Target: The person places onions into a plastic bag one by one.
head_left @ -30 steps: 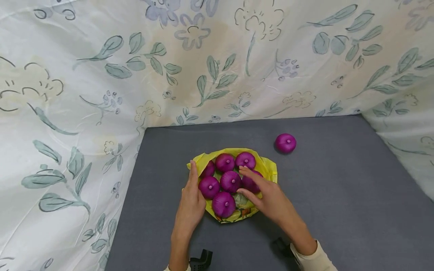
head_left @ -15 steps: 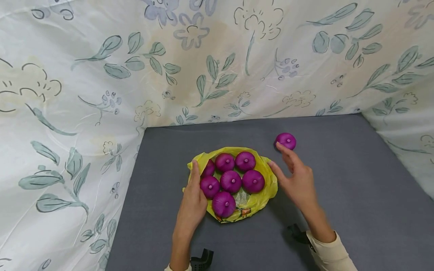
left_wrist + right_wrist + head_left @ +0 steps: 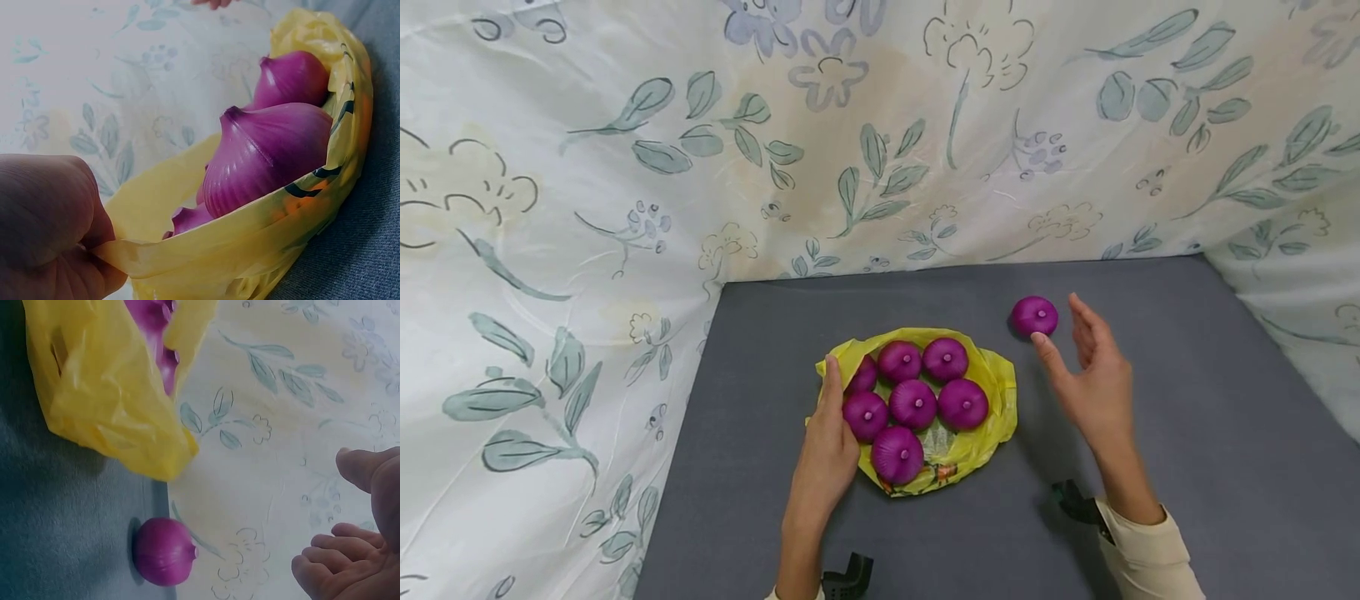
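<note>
My left hand [image 3: 826,454] pinches the left rim of a yellow plastic bag [image 3: 1000,400], and the pinch shows plainly in the left wrist view. Inside the opened bag sit several purple-red onions [image 3: 913,404], close together with their stem tips up. One more onion [image 3: 1034,317] lies outside on the cloth, beyond the bag's right side. Near that single onion my right hand [image 3: 1093,387] hovers with thumb and fingers spread, holding nothing. In the right wrist view a gap separates the hand from the loose onion [image 3: 165,552].
Dark grey cloth [image 3: 752,350] covers the table. A pale floral curtain [image 3: 880,125] hangs along the back and both sides. Black wrist camera mounts [image 3: 848,577] sit at both wrists.
My right hand has drawn back from the onions in the bag and moved right and away, to beside the loose onion. The left hand stays at the bag's rim.
</note>
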Action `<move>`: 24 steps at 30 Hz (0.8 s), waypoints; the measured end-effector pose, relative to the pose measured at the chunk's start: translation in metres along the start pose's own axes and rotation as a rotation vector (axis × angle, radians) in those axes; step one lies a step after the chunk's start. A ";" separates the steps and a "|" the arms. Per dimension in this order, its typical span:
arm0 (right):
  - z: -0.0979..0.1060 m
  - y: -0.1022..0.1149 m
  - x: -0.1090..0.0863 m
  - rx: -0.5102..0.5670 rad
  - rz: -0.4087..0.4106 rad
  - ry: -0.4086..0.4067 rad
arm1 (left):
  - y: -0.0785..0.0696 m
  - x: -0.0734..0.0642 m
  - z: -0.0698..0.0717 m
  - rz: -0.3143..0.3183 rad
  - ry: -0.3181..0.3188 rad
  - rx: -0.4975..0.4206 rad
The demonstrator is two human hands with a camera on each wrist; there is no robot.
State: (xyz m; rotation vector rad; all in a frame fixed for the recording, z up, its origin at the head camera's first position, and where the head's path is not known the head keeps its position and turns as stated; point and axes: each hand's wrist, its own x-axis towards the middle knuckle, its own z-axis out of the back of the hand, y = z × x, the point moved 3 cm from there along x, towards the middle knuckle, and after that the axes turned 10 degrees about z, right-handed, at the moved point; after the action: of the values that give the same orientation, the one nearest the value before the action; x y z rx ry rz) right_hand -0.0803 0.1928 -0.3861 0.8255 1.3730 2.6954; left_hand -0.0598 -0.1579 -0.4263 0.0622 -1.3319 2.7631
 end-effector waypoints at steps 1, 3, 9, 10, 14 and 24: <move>0.001 -0.001 0.001 -0.001 -0.012 0.002 | 0.000 0.000 0.000 0.004 0.001 0.000; 0.001 -0.005 0.002 -0.012 -0.028 0.003 | 0.000 0.000 -0.001 0.005 0.002 0.002; -0.001 -0.016 0.007 -0.008 -0.048 -0.006 | -0.002 0.001 -0.001 -0.003 0.008 -0.001; -0.002 -0.018 0.007 0.001 -0.050 -0.008 | -0.002 0.001 -0.001 -0.004 0.006 0.003; -0.005 -0.028 0.008 0.037 -0.068 -0.020 | -0.002 0.001 -0.001 -0.003 0.004 0.005; -0.016 -0.050 0.012 0.036 -0.141 -0.034 | -0.003 0.001 0.000 0.020 0.013 0.005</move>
State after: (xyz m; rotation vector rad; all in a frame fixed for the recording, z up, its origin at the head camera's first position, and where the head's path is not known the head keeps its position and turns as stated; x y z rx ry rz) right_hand -0.1094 0.2145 -0.4259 0.7435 1.4189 2.5470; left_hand -0.0603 -0.1556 -0.4241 0.0308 -1.3294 2.7786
